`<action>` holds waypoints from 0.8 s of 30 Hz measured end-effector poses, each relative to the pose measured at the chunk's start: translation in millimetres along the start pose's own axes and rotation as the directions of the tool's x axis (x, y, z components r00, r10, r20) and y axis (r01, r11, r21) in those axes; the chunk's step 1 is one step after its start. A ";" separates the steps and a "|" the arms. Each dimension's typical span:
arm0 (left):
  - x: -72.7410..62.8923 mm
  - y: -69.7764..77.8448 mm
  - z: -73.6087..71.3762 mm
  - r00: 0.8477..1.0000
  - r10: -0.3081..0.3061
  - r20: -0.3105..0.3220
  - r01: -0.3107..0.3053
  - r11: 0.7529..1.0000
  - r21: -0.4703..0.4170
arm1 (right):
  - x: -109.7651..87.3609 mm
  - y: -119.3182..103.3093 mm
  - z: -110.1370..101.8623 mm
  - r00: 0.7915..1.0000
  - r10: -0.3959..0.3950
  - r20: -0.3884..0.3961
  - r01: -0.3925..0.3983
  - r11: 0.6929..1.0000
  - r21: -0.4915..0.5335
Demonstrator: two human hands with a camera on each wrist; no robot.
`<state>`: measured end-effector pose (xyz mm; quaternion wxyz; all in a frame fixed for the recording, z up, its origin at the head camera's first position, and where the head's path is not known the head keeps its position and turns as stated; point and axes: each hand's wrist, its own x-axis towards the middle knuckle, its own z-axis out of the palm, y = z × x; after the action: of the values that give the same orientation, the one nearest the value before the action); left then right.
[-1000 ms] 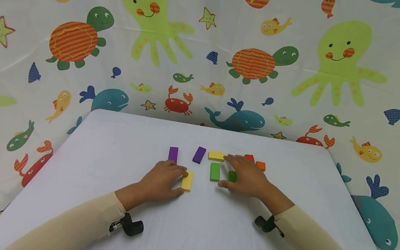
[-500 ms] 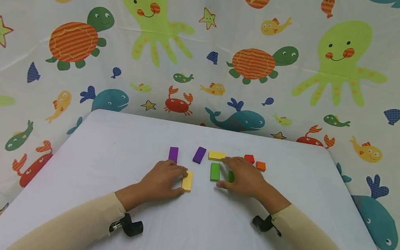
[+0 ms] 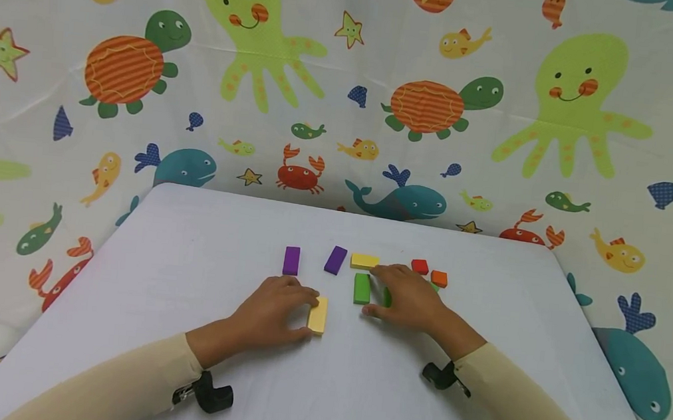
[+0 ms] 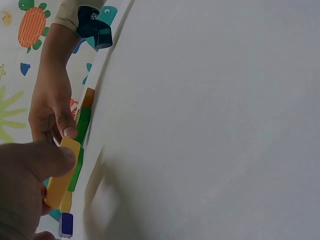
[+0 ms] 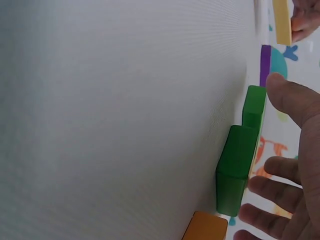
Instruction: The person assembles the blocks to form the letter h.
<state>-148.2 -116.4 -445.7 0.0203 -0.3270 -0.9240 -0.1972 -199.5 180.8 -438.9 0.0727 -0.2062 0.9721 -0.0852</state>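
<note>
Between thumb and fingers, my left hand (image 3: 270, 314) pinches a yellow block (image 3: 318, 316). In the left wrist view this block (image 4: 64, 172) appears raised off the table. My right hand (image 3: 407, 299) hovers with spread, slightly bent fingers over a green block (image 5: 235, 165), partly hidden by it in the head view. Nothing is held in that hand. Just left of its thumb lies another green block (image 3: 361, 289). A second yellow block (image 3: 364, 261) lies crosswise behind it. Two purple blocks, one upright-set (image 3: 291, 261) and one slanted (image 3: 335, 260), lie farther left.
Behind the right hand are a red block (image 3: 419, 266) and an orange block (image 3: 438, 278), with a sliver of green beside the orange one. All lie on a white-covered table (image 3: 189, 250). A curtain (image 3: 337, 70) printed with sea animals hangs behind.
My left hand has moved slightly toward me and right with the yellow block, uncovering more of the left purple block. The right hand has shifted a little left, showing a bit of green near the orange block.
</note>
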 end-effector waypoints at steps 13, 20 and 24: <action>-14.3 14.0 -1.3 0.999 0.045 -0.011 -0.045 0.999 -0.012 | 2.3 -1.4 2.3 1.000 -0.023 0.005 0.023 1.000 -0.002; -22.1 17.5 1.6 0.999 0.049 -0.015 -0.050 0.998 -0.029 | 3.2 -2.8 2.4 1.000 -0.026 -0.004 0.026 1.000 0.004; -26.0 19.1 3.7 0.999 0.052 -0.008 -0.052 0.998 -0.039 | 4.3 -3.8 3.0 1.000 -0.019 -0.001 0.019 1.000 -0.006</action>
<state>-115.7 -117.0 -446.8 0.0221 -0.3505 -0.9111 -0.2159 -201.4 175.3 -441.6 0.0710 -0.2157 0.9703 -0.0832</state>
